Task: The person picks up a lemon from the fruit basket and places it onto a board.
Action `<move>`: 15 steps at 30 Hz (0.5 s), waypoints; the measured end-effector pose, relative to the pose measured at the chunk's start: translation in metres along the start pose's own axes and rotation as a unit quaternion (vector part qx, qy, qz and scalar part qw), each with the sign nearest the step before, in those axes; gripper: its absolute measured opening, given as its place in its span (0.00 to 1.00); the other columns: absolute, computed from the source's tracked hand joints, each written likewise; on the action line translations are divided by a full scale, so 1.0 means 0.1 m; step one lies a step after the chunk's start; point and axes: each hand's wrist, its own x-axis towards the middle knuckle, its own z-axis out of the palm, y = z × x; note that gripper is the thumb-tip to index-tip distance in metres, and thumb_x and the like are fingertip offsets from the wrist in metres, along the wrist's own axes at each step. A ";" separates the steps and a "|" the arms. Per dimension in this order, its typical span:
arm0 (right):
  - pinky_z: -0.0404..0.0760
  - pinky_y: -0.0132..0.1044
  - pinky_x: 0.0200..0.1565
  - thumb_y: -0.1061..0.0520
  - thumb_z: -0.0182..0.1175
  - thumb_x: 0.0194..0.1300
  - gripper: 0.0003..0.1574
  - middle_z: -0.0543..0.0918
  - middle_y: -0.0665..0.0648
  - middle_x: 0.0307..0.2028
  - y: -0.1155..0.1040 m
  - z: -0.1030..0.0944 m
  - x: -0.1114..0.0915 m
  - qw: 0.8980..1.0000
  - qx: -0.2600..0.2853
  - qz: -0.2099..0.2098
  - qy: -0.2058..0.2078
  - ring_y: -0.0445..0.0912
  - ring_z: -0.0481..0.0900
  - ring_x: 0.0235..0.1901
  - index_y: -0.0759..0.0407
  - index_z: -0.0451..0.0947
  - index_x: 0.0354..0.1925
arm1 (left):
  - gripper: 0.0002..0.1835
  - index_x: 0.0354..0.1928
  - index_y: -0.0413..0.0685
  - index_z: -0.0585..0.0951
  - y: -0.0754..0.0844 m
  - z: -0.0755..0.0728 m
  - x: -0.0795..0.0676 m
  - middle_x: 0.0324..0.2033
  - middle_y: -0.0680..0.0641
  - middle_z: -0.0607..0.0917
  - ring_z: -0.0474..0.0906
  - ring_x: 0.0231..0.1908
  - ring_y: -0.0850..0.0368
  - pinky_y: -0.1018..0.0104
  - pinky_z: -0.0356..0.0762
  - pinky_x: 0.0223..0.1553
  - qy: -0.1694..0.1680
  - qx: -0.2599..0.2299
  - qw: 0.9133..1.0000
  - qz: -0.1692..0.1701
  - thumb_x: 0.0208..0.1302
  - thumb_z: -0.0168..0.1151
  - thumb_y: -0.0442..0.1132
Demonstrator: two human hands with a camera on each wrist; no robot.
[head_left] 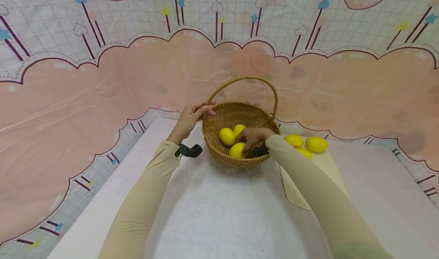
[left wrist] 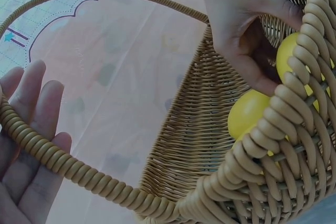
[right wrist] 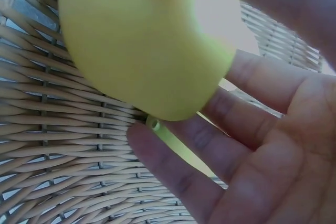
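A brown wicker basket (head_left: 240,112) with a tall arched handle (head_left: 247,77) stands on the white table. My left hand (head_left: 193,118) holds the handle near its left foot; in the left wrist view, the handle (left wrist: 92,182) crosses in front of the long, loosely bent fingers (left wrist: 34,114). Inside the basket, my right hand (head_left: 253,139) grips a yellow lemon (head_left: 236,151), thumb on one side and fingers (right wrist: 247,108) on the other. Behind it lie two more lemons, one lemon (head_left: 227,137) at the left and another lemon (head_left: 239,129) partly covered by the right hand.
To the right of the basket is a cream cutting board (head_left: 327,171), partly under my right forearm. Three lemons (head_left: 316,144) sit at its far end, one overlapped by the sleeve. A patterned pink cloth (head_left: 154,72) rises behind the table (head_left: 205,221).
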 end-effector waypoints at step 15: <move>0.76 0.41 0.53 0.53 0.67 0.56 0.33 0.76 0.59 0.55 0.01 -0.01 0.01 0.999 -0.001 -0.001 0.032 0.48 0.74 0.50 0.60 0.73 0.59 | 0.19 0.58 0.38 0.74 0.01 0.00 0.00 0.26 0.61 0.84 0.82 0.34 0.65 0.58 0.79 0.51 0.001 -0.002 1.000 0.000 0.73 0.46 0.40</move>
